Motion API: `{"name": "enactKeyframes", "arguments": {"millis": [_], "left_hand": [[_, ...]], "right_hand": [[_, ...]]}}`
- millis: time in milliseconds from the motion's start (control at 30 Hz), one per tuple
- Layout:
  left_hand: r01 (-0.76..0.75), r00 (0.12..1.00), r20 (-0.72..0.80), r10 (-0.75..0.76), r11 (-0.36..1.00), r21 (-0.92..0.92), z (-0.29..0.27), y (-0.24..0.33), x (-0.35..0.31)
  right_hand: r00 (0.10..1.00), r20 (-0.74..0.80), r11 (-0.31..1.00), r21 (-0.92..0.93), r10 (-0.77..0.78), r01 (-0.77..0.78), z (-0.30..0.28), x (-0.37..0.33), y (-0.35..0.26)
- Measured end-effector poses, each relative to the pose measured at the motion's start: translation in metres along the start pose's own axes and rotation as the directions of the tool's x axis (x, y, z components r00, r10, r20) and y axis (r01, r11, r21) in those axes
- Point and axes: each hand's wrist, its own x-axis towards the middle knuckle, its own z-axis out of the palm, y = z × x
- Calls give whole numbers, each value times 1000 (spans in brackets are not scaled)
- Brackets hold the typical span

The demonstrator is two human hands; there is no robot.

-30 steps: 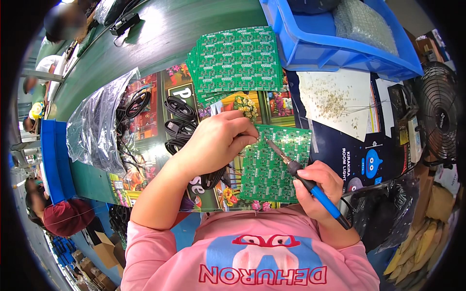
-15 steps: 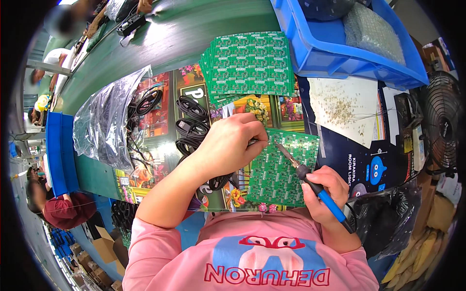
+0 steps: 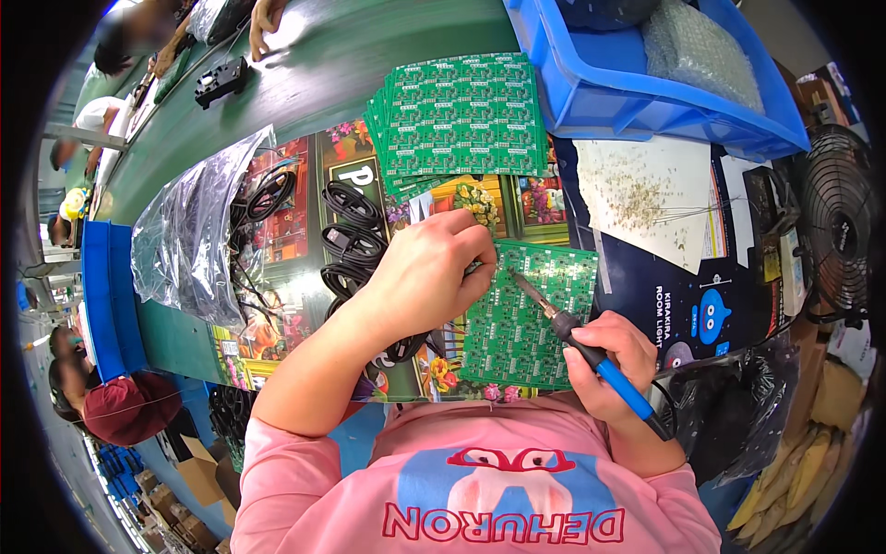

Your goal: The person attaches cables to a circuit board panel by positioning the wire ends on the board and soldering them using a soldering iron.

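A green circuit board panel lies flat in front of me. My right hand is closed around a soldering iron with a blue and black handle; its metal tip rests at or just above the panel's upper left part. At that panel's upper left edge, my left hand is pinched closed, close to the iron's tip. Whatever its fingers hold is hidden. Black coiled cables lie beside and under my left forearm. Beyond my hands is a stack of similar green panels.
Clear plastic bag at left, near a blue bin. A blue crate holds bubble-wrapped goods at the back right. White paper carries small loose bits. A fan stands far right. A co-worker's hand is over the green belt.
A black device on the green belt has shifted left and nearer, and the co-worker's hand is now apart from it. My hands and the iron keep nearly the same place over the panel.
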Motion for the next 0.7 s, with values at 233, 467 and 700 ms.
{"name": "enactKeyframes", "arguments": {"millis": [233, 467, 700], "left_hand": [[-13, 1000, 0, 13, 1000, 26, 1, 0, 1], [-15, 1000, -9, 15, 1000, 24, 3, -1, 0], [-9, 1000, -30, 10, 999, 44, 6, 1, 0]], "right_hand": [[999, 41, 1000, 17, 12, -13, 2, 2, 0], [998, 69, 1000, 10, -7, 7, 3, 3, 1], [997, 75, 1000, 18, 8, -9, 3, 5, 0]]}}
